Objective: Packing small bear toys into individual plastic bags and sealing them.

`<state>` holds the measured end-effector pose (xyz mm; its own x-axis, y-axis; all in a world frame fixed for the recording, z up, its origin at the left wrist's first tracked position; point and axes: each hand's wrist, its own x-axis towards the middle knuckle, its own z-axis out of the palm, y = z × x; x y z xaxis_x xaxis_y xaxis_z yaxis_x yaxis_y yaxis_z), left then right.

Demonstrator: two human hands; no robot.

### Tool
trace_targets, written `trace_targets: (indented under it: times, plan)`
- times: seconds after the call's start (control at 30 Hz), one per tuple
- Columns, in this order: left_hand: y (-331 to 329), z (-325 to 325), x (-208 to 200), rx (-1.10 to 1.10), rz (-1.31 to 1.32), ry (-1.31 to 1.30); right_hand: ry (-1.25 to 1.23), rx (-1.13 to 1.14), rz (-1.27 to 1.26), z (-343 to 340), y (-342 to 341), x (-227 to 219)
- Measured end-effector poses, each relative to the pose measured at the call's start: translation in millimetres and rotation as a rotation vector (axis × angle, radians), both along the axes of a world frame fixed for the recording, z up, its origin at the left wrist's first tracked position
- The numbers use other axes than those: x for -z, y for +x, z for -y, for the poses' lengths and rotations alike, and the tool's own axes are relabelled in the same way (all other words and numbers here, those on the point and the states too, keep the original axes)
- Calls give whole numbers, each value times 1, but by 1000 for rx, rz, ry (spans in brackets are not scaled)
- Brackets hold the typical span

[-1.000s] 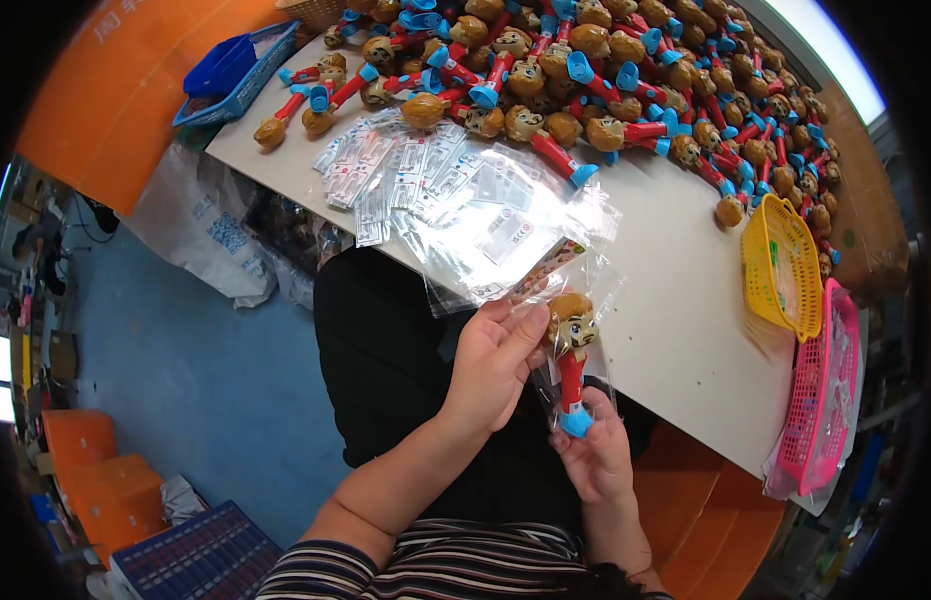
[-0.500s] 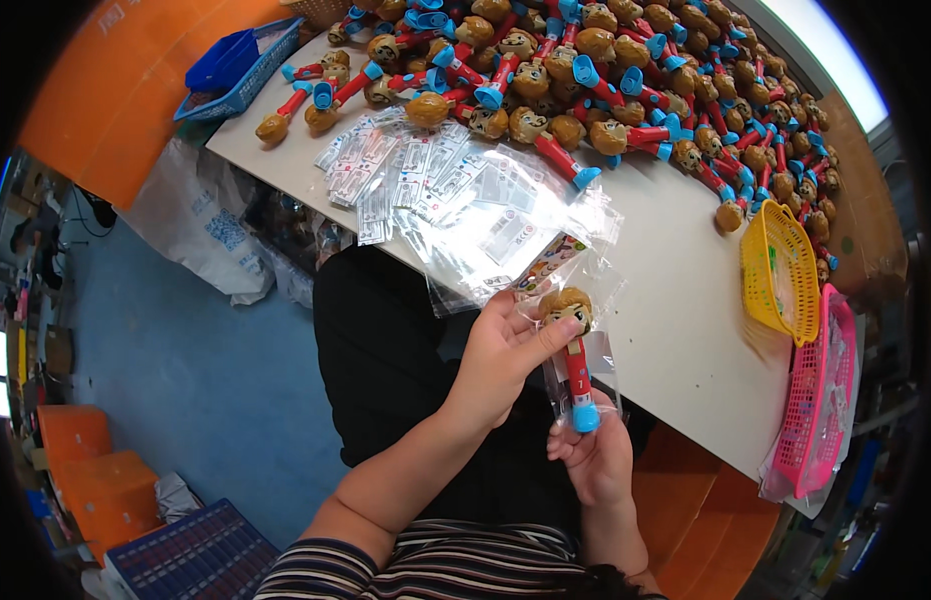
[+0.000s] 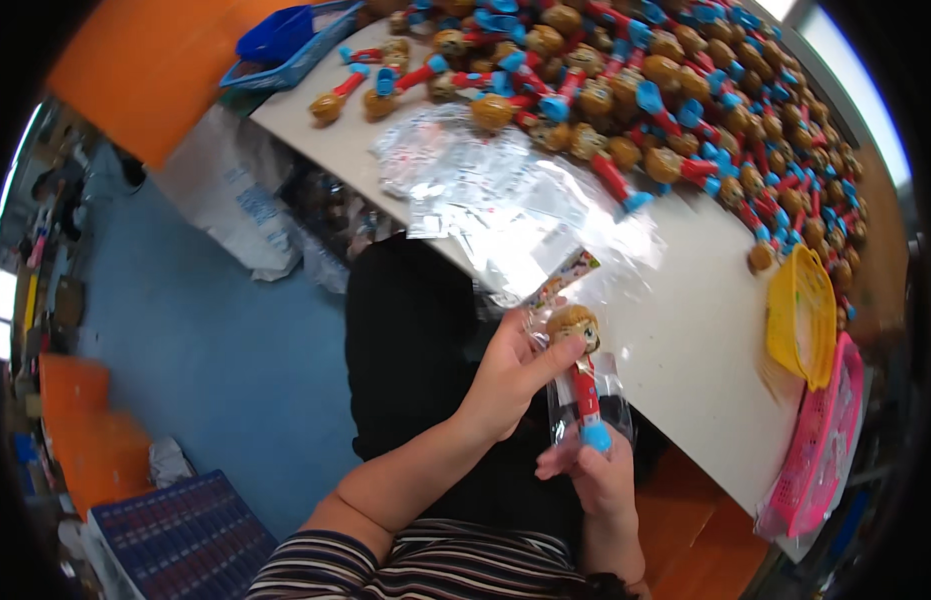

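My left hand [image 3: 505,375] grips a candy dispenser [image 3: 586,390] in a clear plastic bag [image 3: 623,400], thumb pressed on its brown-haired head. The dispenser has a red stem and a blue foot, which points toward me. At that foot my right hand [image 3: 603,475] closes round the lower end of the bag; part of its fingers is hidden. A colourful printed card [image 3: 565,277] sticks up beyond the head, by the bag's upper end. Clear bags [image 3: 515,240] with printed slips [image 3: 435,150] lie on the table just past my hands.
A large heap of similar dispensers [image 3: 625,95] covers the far side of the white table [image 3: 700,345]. Yellow [image 3: 813,320] and pink baskets [image 3: 810,450] stand at the right edge. A blue basket [image 3: 295,65] sits at the far left corner. My legs are below the table edge.
The whole view has shifted, so the table and heap appear farther right and slightly lower. My left hand keeps its hold. My right hand's thumb has come up against the dispenser's blue foot.
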<state>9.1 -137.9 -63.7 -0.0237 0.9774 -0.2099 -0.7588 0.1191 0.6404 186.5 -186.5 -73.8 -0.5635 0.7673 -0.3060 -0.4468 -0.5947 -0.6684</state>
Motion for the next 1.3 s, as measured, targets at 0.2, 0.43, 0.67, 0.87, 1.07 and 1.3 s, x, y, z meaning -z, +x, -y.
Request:
trace_targets:
  times: [0.2,0.43,0.67,0.87,1.07,1.3]
  plan:
    - [-84,40,9,-306,-247,50,196,-221,378,-6,-5,-19]
    - [-281,40,100,-840,-324,-88,330,123,550,-37,30,-5]
    - [-337,-108,162,-671,-94,-180,381,82,619,-44,22,-1]
    - [-276,-112,100,-1085,-481,-209,344,165,680,-43,19,-2]
    - [-167,-47,11,-792,-810,236,215,116,609,-58,10,-19]
    - [-35,-57,3,-36,-1749,537,253,45,506,-55,12,-15]
